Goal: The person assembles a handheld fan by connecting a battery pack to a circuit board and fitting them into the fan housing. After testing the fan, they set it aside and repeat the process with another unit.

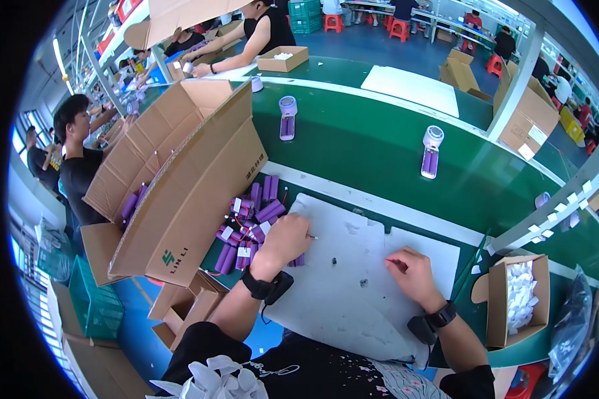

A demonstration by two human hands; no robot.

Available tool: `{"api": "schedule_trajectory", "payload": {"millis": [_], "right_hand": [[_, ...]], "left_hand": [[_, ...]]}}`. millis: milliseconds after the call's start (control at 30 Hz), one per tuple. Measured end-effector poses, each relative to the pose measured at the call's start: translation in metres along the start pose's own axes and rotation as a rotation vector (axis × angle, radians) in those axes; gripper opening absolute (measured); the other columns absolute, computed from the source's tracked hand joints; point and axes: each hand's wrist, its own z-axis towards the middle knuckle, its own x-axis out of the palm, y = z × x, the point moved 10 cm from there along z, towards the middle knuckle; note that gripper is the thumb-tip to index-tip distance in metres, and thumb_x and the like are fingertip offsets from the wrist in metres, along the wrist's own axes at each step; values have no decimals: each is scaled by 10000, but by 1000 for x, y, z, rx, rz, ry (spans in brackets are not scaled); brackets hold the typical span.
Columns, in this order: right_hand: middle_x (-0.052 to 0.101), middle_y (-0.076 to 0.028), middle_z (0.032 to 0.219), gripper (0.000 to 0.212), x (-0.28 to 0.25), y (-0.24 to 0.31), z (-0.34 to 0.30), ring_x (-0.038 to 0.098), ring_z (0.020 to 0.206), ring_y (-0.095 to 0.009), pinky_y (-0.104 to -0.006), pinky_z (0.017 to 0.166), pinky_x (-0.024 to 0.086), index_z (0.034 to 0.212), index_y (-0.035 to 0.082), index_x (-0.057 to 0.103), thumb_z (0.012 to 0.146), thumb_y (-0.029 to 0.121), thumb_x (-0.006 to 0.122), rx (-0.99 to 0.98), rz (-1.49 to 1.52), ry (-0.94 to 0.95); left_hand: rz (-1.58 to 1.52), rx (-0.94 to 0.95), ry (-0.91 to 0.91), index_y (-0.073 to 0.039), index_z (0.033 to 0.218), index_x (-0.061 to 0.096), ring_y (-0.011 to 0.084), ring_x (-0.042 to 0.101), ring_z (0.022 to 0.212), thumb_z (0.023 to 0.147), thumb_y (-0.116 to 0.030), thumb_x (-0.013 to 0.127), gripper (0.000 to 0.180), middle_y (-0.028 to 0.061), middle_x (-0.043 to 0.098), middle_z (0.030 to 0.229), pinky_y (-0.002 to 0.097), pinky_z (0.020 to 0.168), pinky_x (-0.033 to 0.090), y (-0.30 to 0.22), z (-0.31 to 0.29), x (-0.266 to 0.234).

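Note:
My left hand (288, 241) is closed at the left part of a worn white mat (339, 292). A thin lead with a small tip (315, 237) pokes out from its fingers; whatever else it holds is hidden. Beside that hand lies a heap of purple battery packs (270, 211), several with white tabs and red wires. Over the mat's right part is my right hand (411, 271), its fingers curled with thumb and index finger close together. Whether it pinches anything small does not show. Black bands with boxy modules sit on both wrists.
A big open cardboard box (193, 193) leans at the left. On the green belt (353, 126) stand two lilac handheld devices (432, 149) with exposed purple cells. A carton of white pieces (522, 299) is at the right, near a metal post (552, 216). Co-workers (80, 159) work beyond.

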Motion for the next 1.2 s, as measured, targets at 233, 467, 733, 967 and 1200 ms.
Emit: {"api": "schedule_trajectory", "payload": {"millis": [233, 467, 733, 967, 1200], "right_hand": [[651, -81, 780, 184, -6, 4, -1, 630, 611, -205, -281, 565, 501, 981, 30, 670, 810, 71, 720, -30, 120, -71], [658, -79, 798, 358, -24, -11, -5, 637, 657, -139, -264, 576, 503, 1160, -14, 579, 870, 147, 713, 105, 474, -420], [666, -84, 820, 341, -2, -33, 3, 599, 662, -96, -247, 554, 478, 1171, -29, 583, 923, 187, 674, 400, 414, -155], [674, -76, 819, 311, -18, -28, 1, 571, 645, -82, -254, 554, 475, 1199, -32, 594, 945, 143, 632, 334, 607, -322], [656, -28, 919, 324, -6, -24, -5, 578, 798, -64, -208, 654, 463, 1266, -14, 562, 961, 94, 592, 440, 504, -106]], "left_hand": [[-504, 173, 96, 10, 924, 678, 249, 681, 865, 838, -25, 673, 93, 143, 682, 933, 322, 758, 541, -63, 5, -50], [-1260, 357, 226, -11, 1064, 633, 146, 648, 873, 940, -76, 628, 141, 82, 698, 979, 279, 779, 517, -154, 51, 4], [-1545, 182, 149, -36, 1248, 545, 112, 590, 989, 975, -159, 600, 304, 95, 655, 1127, 247, 841, 473, -155, 61, 58], [-1437, 81, 301, -26, 1275, 531, 112, 577, 1008, 1010, -198, 534, 316, 79, 645, 1091, 258, 881, 461, -160, 51, 58], [-1439, 197, 375, -21, 1234, 542, 110, 571, 1020, 1047, -232, 422, 306, 77, 631, 1038, 269, 902, 458, -172, 41, 57]]}}
